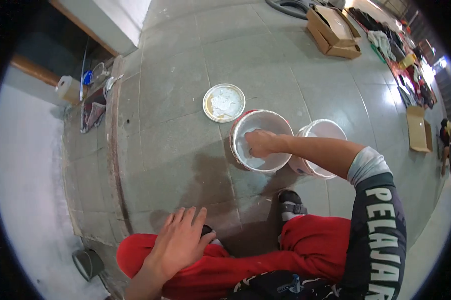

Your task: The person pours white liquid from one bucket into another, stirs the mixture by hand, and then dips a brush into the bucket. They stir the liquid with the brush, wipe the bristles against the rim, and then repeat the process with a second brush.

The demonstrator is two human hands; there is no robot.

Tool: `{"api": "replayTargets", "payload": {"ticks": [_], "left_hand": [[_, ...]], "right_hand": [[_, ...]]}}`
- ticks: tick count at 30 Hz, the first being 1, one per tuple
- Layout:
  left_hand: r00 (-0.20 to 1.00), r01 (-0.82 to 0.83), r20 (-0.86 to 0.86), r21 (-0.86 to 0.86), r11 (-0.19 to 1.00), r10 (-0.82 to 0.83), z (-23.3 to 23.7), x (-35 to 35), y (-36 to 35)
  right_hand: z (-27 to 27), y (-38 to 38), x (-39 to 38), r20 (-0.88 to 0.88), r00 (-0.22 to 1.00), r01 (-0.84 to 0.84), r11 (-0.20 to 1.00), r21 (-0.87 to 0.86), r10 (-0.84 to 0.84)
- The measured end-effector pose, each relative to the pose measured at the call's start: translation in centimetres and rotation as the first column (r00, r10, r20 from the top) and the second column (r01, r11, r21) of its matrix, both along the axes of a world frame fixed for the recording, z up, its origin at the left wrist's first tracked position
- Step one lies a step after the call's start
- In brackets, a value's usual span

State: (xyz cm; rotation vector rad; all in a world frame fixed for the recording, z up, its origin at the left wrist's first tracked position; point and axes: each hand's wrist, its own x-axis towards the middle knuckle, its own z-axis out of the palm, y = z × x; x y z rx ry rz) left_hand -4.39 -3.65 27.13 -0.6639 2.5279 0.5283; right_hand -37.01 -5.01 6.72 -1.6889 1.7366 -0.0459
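Observation:
My right hand (261, 143) reaches down into a white bucket (281, 123) with pale, whitish stuff inside. Its fingers are curled; what they grip, if anything, is hidden. Close by on the right stands a second white bucket (338, 129), partly covered by my right forearm. A round, white-smeared lid (225, 102) lies flat on the floor just beyond the first bucket. Over my red-trousered left knee, my left hand (179, 242) is held with its fingers stretched out and nothing in it.
Grey floor tiles (175, 115) surround the buckets. Cardboard boxes (334, 31) lie at the back right, beside a pile of clothes and mixed items (403, 55). A doorway step (114, 145) and a white wall (33, 175) bound the left; a dark pot (88, 264) sits at lower left.

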Motion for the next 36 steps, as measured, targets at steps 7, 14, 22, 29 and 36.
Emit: {"api": "replayTargets", "payload": {"ticks": [7, 14, 22, 29, 36], "left_hand": [[0.999, 0.037, -0.008, -0.032, 0.999, -0.037, -0.7, -0.3, 0.2], [1.0, 0.03, -0.004, -0.019, 0.999, -0.03, -0.8, -0.9, 0.4], [0.999, 0.031, -0.007, -0.018, 0.999, -0.031, -0.9, -1.4, 0.4], [1.0, 0.012, -0.003, -0.014, 1.0, -0.012, -0.9, -0.9, 0.2], [1.0, -0.001, -0.002, -0.001, 1.0, 0.001, -0.4, -0.6, 0.2]], "right_hand": [[-0.8, 0.0, -1.2, 0.034, 0.997, 0.065, 0.998, 0.026, -0.065], [1.7, -0.1, -2.4, 0.074, 0.99, 0.124, 0.992, -0.022, -0.122], [2.8, 0.3, -2.8, 0.039, 0.995, 0.095, 0.995, 0.023, -0.096], [5.2, 1.0, -3.2, 0.023, 0.997, 0.07, 0.998, -0.008, -0.069], [7.1, 1.2, -3.6, -0.048, 0.994, 0.092, 0.995, -0.037, -0.094]]}}
